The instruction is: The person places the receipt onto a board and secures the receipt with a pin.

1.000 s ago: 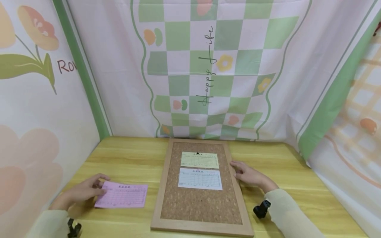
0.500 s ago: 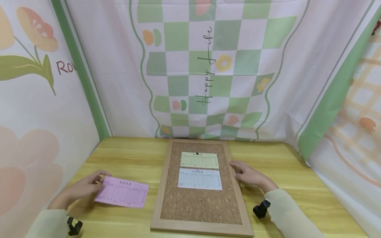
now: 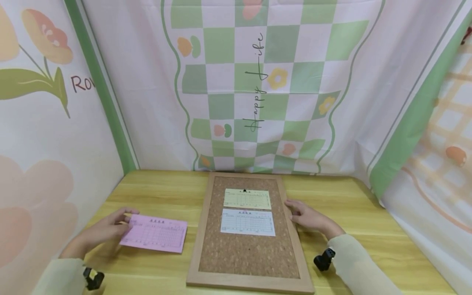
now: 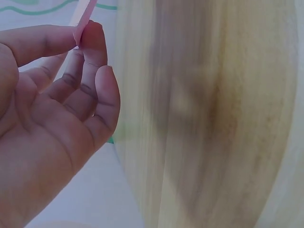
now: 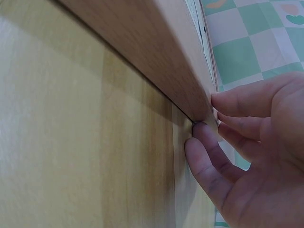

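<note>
In the head view, my left hand (image 3: pixel 105 231) pinches the left end of a pink printed form (image 3: pixel 156 233) between thumb and fingers, above the table. The pink paper (image 4: pixel 84 16) shows edge-on at the fingertips in the left wrist view. A wood-framed corkboard (image 3: pixel 247 258) lies in the middle. On it are a yellow form (image 3: pixel 247 199), with a small black pin (image 3: pixel 245 190) at its top edge, and a white form (image 3: pixel 248 222) just below. My right hand (image 3: pixel 309 217) rests against the board's right side, its fingertips touching the frame (image 5: pixel 175 61).
The wood-grain table (image 3: pixel 162 188) carries the corkboard. Behind it hangs a green-and-white checked cloth (image 3: pixel 250 102), with more printed fabric on both sides. Each wrist wears a small black camera, the right one (image 3: pixel 324 259) low beside the board.
My left hand has lifted the pink form off the table and brought it slightly up and to the right. The right hand and corkboard have stayed in place.
</note>
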### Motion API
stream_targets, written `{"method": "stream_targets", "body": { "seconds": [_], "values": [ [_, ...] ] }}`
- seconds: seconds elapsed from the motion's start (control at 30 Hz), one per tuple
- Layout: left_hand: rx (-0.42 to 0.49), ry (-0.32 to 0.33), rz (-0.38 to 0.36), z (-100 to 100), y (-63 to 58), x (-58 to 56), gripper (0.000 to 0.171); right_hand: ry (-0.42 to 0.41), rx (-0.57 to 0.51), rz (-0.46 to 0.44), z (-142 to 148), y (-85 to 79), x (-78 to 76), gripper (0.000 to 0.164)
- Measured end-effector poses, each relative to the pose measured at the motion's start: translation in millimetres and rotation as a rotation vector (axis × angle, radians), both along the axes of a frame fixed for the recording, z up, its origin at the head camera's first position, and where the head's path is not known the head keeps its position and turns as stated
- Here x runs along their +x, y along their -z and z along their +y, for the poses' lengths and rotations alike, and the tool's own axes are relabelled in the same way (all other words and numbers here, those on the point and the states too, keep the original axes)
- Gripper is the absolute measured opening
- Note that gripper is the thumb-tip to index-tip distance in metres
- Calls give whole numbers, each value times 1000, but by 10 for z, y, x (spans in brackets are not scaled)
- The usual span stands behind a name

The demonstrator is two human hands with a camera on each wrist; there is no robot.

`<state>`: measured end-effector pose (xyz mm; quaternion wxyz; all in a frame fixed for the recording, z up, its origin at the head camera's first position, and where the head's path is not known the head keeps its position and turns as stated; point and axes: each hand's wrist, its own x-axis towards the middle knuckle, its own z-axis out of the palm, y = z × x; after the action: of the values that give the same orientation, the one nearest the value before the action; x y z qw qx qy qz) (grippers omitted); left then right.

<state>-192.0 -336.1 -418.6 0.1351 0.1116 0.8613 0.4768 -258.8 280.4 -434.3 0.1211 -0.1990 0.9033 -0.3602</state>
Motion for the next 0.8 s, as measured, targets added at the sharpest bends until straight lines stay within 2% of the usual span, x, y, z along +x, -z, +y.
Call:
{"method": "stream_targets", "body": {
  "seconds": [0.2,0.8],
  "values": [
    [78,38,-9,5,-10,-5,45,-3,-3,2,5,10,-1,56],
    [95,76,46,203,-71,-82,52,27,-13,-28,8,-27,-17,58]
  ]
}}
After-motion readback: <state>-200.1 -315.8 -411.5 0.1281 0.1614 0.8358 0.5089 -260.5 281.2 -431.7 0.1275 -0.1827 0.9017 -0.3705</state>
